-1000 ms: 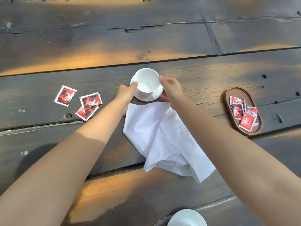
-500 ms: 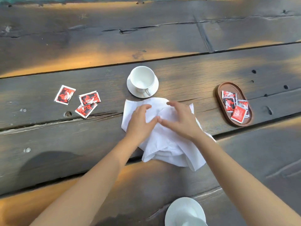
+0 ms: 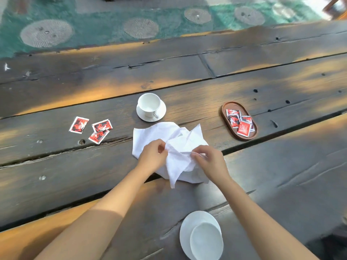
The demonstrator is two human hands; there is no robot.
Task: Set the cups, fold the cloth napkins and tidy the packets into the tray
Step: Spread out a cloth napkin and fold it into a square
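Seen from above, a dark, weathered wooden bench [image 3: 262,166] made of wide planks fills most of the view, with patches of warm orange light across it. At the centre lies a crumpled white cloth napkin [image 3: 180,145], not yet folded flat. Two bare forearms reach in from the bottom edge. The left hand [image 3: 153,156] pinches a raised fold of the napkin between thumb and fingertips, and the right hand [image 3: 210,160] pinches the same fold just beside it, so a short stretch of fabric is pulled taut between them (one loose corner of the cloth hangs toward the viewer).

Just beyond the napkin stands a white cup [image 3: 149,105], upright and empty, on a white saucer [image 3: 160,114]; the saucer's near rim is close to the cloth's far edge. To the left, well apart from the napkin, three red-and-black packets [image 3: 98,127] lie loose on the bench, two of them overlapping. To the right sits a small oval brown tray [image 3: 225,117] holding several more packets of the same kind [image 3: 243,127] in a heap.

Near the bottom edge, between the forearms, a second white cup [image 3: 206,241] rests on a second saucer [image 3: 187,229]. Past the bench's far edge is green ground [image 3: 97,23] with round grey stepping stones [image 3: 46,32].
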